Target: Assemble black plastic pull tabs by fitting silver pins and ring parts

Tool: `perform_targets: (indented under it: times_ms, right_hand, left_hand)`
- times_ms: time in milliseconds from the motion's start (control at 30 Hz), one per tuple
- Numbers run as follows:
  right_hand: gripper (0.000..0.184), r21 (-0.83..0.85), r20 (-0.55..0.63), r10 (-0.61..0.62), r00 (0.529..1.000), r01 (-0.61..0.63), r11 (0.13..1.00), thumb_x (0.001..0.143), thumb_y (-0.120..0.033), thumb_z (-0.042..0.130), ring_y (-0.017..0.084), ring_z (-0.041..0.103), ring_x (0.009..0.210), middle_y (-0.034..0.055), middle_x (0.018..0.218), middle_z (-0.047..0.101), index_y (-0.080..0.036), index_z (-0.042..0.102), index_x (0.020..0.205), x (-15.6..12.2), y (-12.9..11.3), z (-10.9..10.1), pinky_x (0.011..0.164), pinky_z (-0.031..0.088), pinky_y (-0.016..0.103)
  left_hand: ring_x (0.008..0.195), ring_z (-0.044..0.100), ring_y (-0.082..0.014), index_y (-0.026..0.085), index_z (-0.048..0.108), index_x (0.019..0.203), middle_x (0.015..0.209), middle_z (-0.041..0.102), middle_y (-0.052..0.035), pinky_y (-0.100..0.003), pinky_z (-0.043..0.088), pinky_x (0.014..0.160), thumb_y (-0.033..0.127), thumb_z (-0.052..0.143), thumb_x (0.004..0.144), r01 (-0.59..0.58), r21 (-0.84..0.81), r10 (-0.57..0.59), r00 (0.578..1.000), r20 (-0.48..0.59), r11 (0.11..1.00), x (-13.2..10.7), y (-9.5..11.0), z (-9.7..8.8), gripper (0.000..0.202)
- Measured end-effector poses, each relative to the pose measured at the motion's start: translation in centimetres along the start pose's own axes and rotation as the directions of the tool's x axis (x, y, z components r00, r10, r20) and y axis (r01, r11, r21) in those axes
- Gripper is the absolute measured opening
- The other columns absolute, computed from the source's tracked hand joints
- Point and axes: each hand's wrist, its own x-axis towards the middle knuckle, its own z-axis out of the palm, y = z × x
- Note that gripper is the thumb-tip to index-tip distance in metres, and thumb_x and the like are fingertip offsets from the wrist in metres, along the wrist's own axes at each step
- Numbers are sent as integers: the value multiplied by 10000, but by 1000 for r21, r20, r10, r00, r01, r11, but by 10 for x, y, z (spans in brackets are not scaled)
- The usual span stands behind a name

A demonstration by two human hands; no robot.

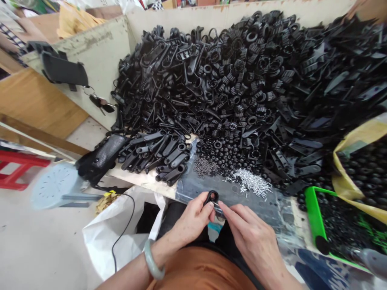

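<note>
My left hand (190, 220) pinches a small black plastic part (211, 197) with a round ring end, held just above the near edge of the workbench. My right hand (250, 233) is closed in a pinch against the same part from the right, with a thin metal pin at its fingertips. A jade-coloured bangle (152, 259) sits on my left wrist. Just beyond the hands lie a heap of small silver pins (249, 181) and a heap of dark screws (205, 166).
A huge pile of black plastic parts (242, 80) fills the walled bench. Assembled black levers (163, 155) lie in a row at the left. A green tray (314, 217) and a yellow bag (359, 161) of black pieces stand at the right. A white bag (102, 233) hangs below.
</note>
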Motion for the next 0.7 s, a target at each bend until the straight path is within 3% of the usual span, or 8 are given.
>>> perform_targets:
  times_ms: [233, 400, 700]
  right_hand:
    - [392, -113, -15, -47, 999, 45, 993, 1028, -78, 354, 149, 642, 654, 33, 768, 648, -151, 678, 1236, 2, -7, 3, 568, 505, 240]
    - [433, -227, -34, -94, 995, 84, 970, 952, 23, 363, 167, 639, 679, 53, 797, 681, -111, 647, 1250, 5, -18, 2, 537, 477, 265]
    - [409, -98, 24, -3, 1000, 6, 995, 1057, -106, 335, 146, 657, 714, 44, 835, 677, -190, 660, 1291, 3, -11, 0, 578, 493, 224]
  left_hand:
    - [672, 435, -107, 188, 558, 982, 743, 507, 27, -223, 325, 598, 547, 585, 952, 40, -22, -41, 998, -45, 999, 1, 2, 4, 361]
    - [642, 413, -104, 195, 568, 1073, 710, 495, 39, -218, 321, 583, 547, 565, 974, 37, -19, -38, 997, -67, 999, 2, -4, 5, 365]
    - [629, 421, -96, 212, 570, 1183, 728, 524, 38, -202, 311, 568, 577, 552, 983, 45, -37, -47, 997, -54, 998, 2, -11, 1, 417]
